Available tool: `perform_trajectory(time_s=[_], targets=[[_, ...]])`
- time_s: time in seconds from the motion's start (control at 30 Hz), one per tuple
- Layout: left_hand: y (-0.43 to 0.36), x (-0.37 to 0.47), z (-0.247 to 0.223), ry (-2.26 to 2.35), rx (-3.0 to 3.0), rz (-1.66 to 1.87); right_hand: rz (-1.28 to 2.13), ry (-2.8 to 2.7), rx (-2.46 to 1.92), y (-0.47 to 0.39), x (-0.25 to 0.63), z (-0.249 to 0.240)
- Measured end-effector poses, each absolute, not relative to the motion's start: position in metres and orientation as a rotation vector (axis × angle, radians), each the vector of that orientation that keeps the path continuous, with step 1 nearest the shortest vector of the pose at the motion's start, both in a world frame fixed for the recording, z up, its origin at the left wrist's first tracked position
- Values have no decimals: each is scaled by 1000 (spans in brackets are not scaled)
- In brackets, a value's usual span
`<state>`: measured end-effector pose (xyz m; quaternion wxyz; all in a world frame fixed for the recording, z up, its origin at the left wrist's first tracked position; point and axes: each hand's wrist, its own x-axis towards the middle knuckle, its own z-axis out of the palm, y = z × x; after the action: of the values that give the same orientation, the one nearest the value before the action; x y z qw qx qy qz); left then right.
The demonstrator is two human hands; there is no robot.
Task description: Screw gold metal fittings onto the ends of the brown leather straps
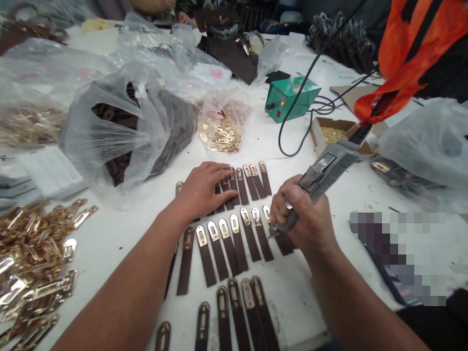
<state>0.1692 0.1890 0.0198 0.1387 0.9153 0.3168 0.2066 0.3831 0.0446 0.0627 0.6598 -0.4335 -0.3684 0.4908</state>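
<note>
Head camera, screwdriver (326,168) slanted, pointing down-left

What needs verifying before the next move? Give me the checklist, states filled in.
1. Long grey handheld power tool gripped: ok, in the right hand.
2. Left hand away from the tool's tip: ok, over the far row of narrow dark brown strips with gold metal plates.
3. Tip touching a strip: cannot tell.
4. Small red light on the green box-shaped unit: ok, lit.
5. Strips evenly spaced: not ok, gaps vary.
6. Small gold pieces in open brown cardboard box: ok, present.
</note>
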Motion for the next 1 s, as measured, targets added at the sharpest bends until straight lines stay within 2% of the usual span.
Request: perform_trajectory(time_s=[1.0], targets=[[187,171,22,948,2626,538,1081,-836,-1058,41,386,70]])
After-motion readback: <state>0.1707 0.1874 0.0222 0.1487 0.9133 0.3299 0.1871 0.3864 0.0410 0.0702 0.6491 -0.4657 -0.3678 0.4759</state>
